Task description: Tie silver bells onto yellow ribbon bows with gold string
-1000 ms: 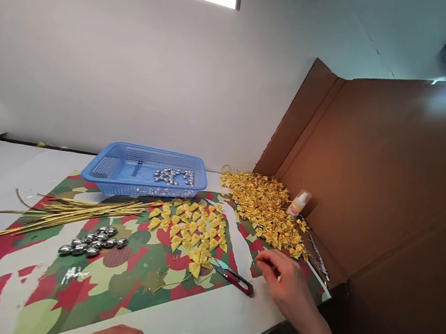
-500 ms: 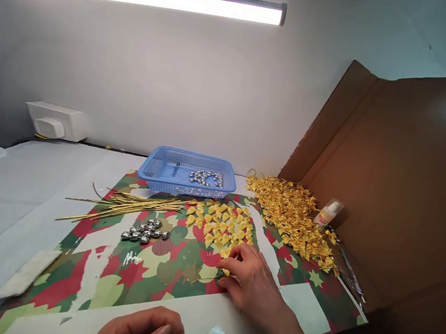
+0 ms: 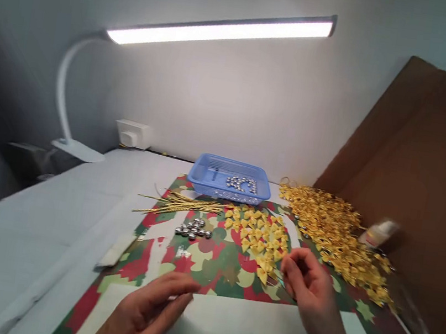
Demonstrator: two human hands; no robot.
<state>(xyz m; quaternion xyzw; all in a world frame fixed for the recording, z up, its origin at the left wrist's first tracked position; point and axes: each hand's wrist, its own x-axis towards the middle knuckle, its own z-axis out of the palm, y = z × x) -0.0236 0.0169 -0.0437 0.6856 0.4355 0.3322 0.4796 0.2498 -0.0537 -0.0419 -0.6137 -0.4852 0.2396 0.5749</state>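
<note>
My right hand [image 3: 308, 283] hovers over the camouflage-print mat [image 3: 213, 257], fingers curled in a pinch beside the nearest of several flat yellow bows [image 3: 257, 231]. What the pinch holds is too blurred to name. My left hand [image 3: 149, 309] lies low at the mat's near edge, its fingers stretched forward and nothing seen in it. A cluster of silver bells [image 3: 193, 229] and a bundle of thin gold sticks [image 3: 181, 205] lie ahead of the left hand.
A blue basket [image 3: 204, 178] with silver bells [image 3: 241, 182] stands at the back. A big heap of gold bows [image 3: 335, 228] and a small bottle [image 3: 378, 232] lie right, against a cardboard wall [image 3: 428, 164]. A desk lamp [image 3: 222, 30] arches overhead.
The view swung left. My right hand came from the red snips to the yellow bows, then lifted with fingers pinched. My left hand slid forward and uncurled.
</note>
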